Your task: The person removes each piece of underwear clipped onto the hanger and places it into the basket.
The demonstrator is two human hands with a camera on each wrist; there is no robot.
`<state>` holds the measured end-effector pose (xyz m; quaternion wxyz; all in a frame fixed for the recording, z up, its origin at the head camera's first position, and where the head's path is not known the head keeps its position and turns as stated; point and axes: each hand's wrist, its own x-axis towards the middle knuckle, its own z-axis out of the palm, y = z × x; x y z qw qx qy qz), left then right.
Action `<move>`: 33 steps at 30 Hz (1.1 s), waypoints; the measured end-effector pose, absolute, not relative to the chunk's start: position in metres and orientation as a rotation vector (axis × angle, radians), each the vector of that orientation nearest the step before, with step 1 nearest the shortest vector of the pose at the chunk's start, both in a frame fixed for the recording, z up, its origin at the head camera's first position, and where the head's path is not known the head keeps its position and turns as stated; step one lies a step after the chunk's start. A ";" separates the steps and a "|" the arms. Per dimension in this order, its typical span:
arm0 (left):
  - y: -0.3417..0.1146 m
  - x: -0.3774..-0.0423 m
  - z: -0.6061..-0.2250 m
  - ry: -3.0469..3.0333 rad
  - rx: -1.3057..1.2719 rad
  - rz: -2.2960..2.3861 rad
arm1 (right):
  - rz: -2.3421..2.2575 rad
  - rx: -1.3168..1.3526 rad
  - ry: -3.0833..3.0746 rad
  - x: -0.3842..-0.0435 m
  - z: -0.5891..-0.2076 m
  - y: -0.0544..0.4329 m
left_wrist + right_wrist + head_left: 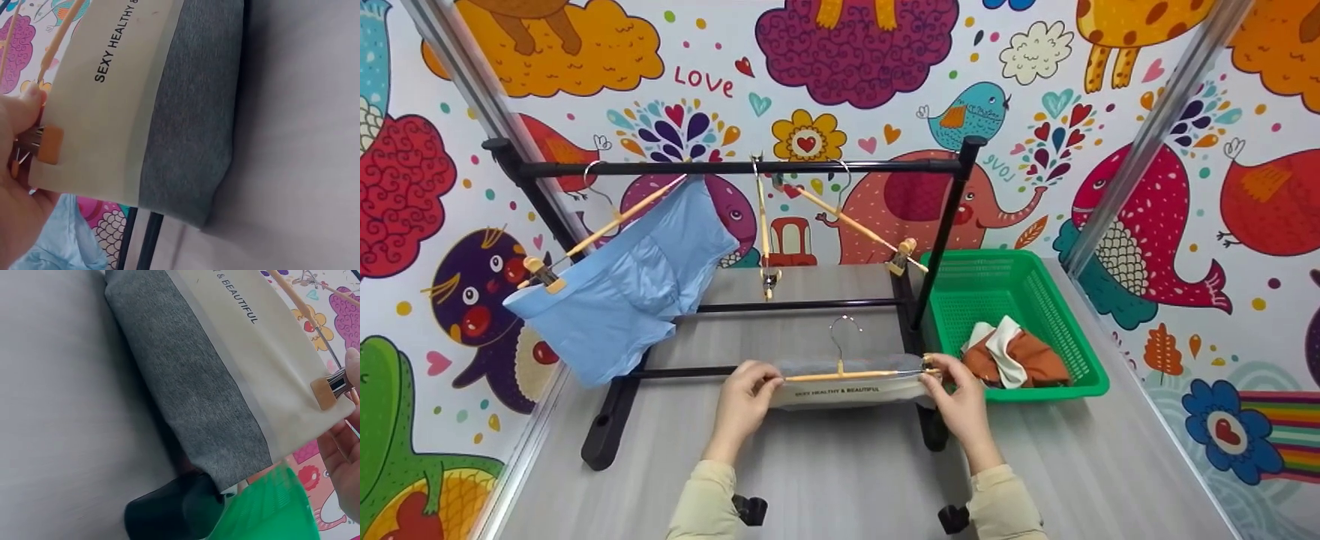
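Over on the left, light-blue underwear [622, 289] hangs slanted from a clip hanger [637, 208] on the black rack [712, 167]. Its near end sags low, so I'd worry that a bump to the rail could set it swinging.

Nearer, around the middle, the left hand [745, 397] pinches one end of a wooden hanger [840, 374], next to a clip [50, 144] that bites the waistband of a grey garment [188, 112]. That garment hangs beneath the hanger, between the two hands, above the counter [840, 465]. The clip sits close to the band's corner; a tug there might pull the cloth free.

Beyond, a bare hanger [763, 225] and another [847, 219] dangle from the rail; the held hanger's hook could snag them if raised carelessly.

To the right, the right hand [958, 397] grips the other end by its clip [323, 394]; squeezing the clip by accident would likely drop that side. Just beyond, the green basket [1078, 330] holds a rust-and-white cloth [1042, 360].
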<state>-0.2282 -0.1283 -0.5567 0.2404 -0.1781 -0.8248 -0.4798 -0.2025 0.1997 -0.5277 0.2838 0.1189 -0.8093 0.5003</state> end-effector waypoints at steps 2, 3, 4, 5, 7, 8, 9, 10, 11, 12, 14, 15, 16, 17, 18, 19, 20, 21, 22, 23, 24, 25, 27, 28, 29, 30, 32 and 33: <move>-0.127 -0.227 -0.558 -2.266 -0.475 -1.303 | 1.364 0.298 -2.177 -0.206 -0.537 0.202; -0.127 -0.227 -0.559 -2.267 -0.473 -1.302 | 1.374 0.288 -2.187 -0.209 -0.543 0.204; -0.127 -0.227 -0.560 -2.272 -0.467 -1.306 | 1.380 0.277 -2.197 -0.212 -0.549 0.207; -0.126 -0.227 -0.560 -2.274 -0.463 -1.311 | 1.390 0.264 -2.207 -0.214 -0.554 0.209; -0.125 -0.227 -0.560 -2.276 -0.455 -1.320 | 1.388 0.247 -2.218 -0.219 -0.563 0.212; -0.125 -0.227 -0.561 -2.275 -0.456 -1.322 | 1.384 0.245 -2.221 -0.220 -0.565 0.213; -0.124 -0.227 -0.561 -2.276 -0.454 -1.325 | 1.386 0.231 -2.222 -0.219 -0.564 0.212; -0.124 -0.228 -0.561 -2.280 -0.453 -1.324 | 1.382 0.225 -2.220 -0.219 -0.564 0.212; -0.124 -0.228 -0.561 -2.278 -0.455 -1.321 | 1.381 0.219 -2.218 -0.219 -0.563 0.211; -0.124 -0.228 -0.561 -2.278 -0.456 -1.319 | 1.376 0.219 -2.215 -0.218 -0.563 0.210; -0.123 -0.228 -0.562 -2.276 -0.457 -1.317 | 1.380 0.217 -2.218 -0.219 -0.564 0.211; -0.123 -0.228 -0.562 -2.276 -0.458 -1.316 | 1.390 0.215 -2.220 -0.219 -0.565 0.212; -0.123 -0.228 -0.562 -2.274 -0.459 -1.314 | 1.396 0.214 -2.226 -0.220 -0.566 0.213; -0.123 -0.228 -0.562 -2.271 -0.461 -1.312 | 1.411 0.215 -2.228 -0.220 -0.568 0.214; -0.122 -0.228 -0.562 -2.268 -0.466 -1.311 | 1.425 0.219 -2.228 -0.221 -0.568 0.216; -0.122 -0.228 -0.563 -2.264 -0.470 -1.311 | 1.439 0.221 -2.229 -0.221 -0.569 0.217; -0.122 -0.228 -0.563 -2.259 -0.475 -1.312 | 1.451 0.231 -2.224 -0.221 -0.570 0.218; -0.122 -0.228 -0.563 -2.255 -0.480 -1.312 | 1.463 0.240 -2.217 -0.221 -0.570 0.218; -0.122 -0.228 -0.564 -2.252 -0.482 -1.314 | 1.472 0.250 -2.210 -0.221 -0.571 0.219; -0.122 -0.228 -0.564 -2.251 -0.484 -1.313 | 1.475 0.264 -2.205 -0.221 -0.571 0.220; -0.122 -0.228 -0.564 -2.250 -0.483 -1.313 | 1.478 0.271 -2.200 -0.221 -0.571 0.220; -0.121 -0.228 -0.565 -2.249 -0.481 -1.314 | 1.481 0.272 -2.198 -0.221 -0.571 0.220; -0.121 -0.228 -0.565 -2.253 -0.473 -1.311 | 1.479 0.262 -2.200 -0.221 -0.571 0.220; -0.121 -0.228 -0.566 -2.257 -0.469 -1.310 | 1.480 0.253 -2.201 -0.221 -0.570 0.219; -0.121 -0.228 -0.566 -2.260 -0.467 -1.309 | 1.469 0.246 -2.205 -0.221 -0.569 0.219; -0.121 -0.228 -0.566 -2.262 -0.464 -1.309 | 1.465 0.236 -2.204 -0.221 -0.567 0.218; -0.121 -0.228 -0.565 -2.264 -0.459 -1.314 | 1.440 0.236 -2.206 -0.219 -0.559 0.215; -0.120 -0.229 -0.565 -2.265 -0.457 -1.317 | 1.430 0.241 -2.206 -0.218 -0.554 0.214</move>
